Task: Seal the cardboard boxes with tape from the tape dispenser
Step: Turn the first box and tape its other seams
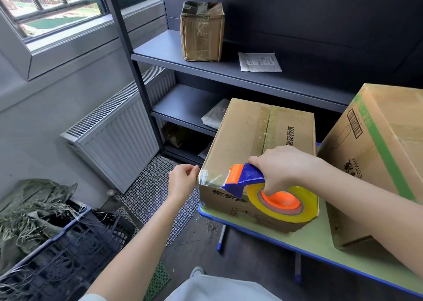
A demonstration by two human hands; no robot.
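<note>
At box (pixel 251 136) 7 o'clock corner | anchoring tape (pixel 207 177): left hand (pixel 180 181) pinches end, right hand (pixel 281 165) grips dispenser (pixel 247 179) | next: press, cut.

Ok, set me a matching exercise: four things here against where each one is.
Things:
1. dispenser
2. small box
3. crate
4. tape end

Places:
A. on the floor
B. gripped by the right hand
C. pinched by the left hand
D. on the upper shelf

Pairs: 1-B, 2-D, 3-A, 4-C
</note>
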